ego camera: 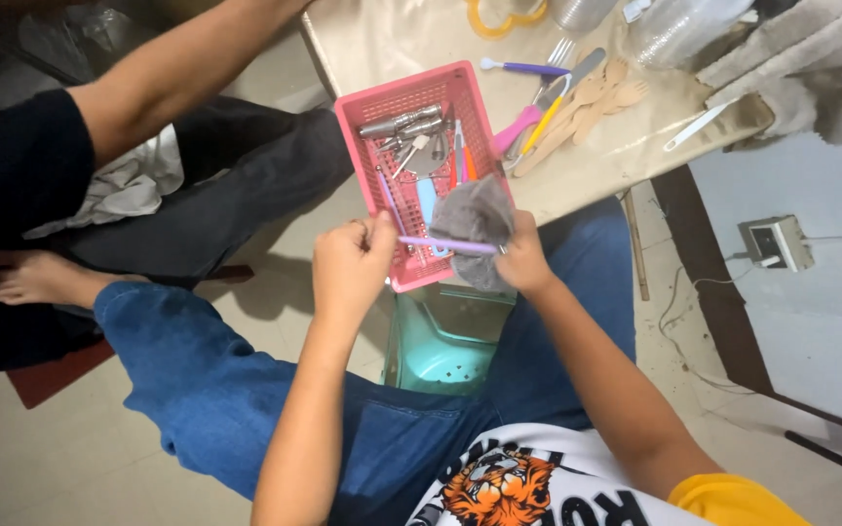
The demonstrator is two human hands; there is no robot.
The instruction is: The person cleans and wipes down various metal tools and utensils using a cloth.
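Note:
My left hand [351, 265] pinches one end of a thin purple-handled utensil [445, 244] held level over the near end of a pink plastic basket [363, 107]. My right hand [521, 258] grips a grey cloth [475, 216] wrapped around the utensil's other end. The basket holds several metal and coloured utensils [411, 131]. Both hands hover above my lap, close together.
Wooden spoons and forks, coloured utensils [577, 97] and clear plastic cups [674, 29] lie on the beige table [392, 39]. A teal stool [440, 351] stands between my knees. Another person's arm [177, 73] and leg are at the left. A wall socket [777, 242] sits at the right.

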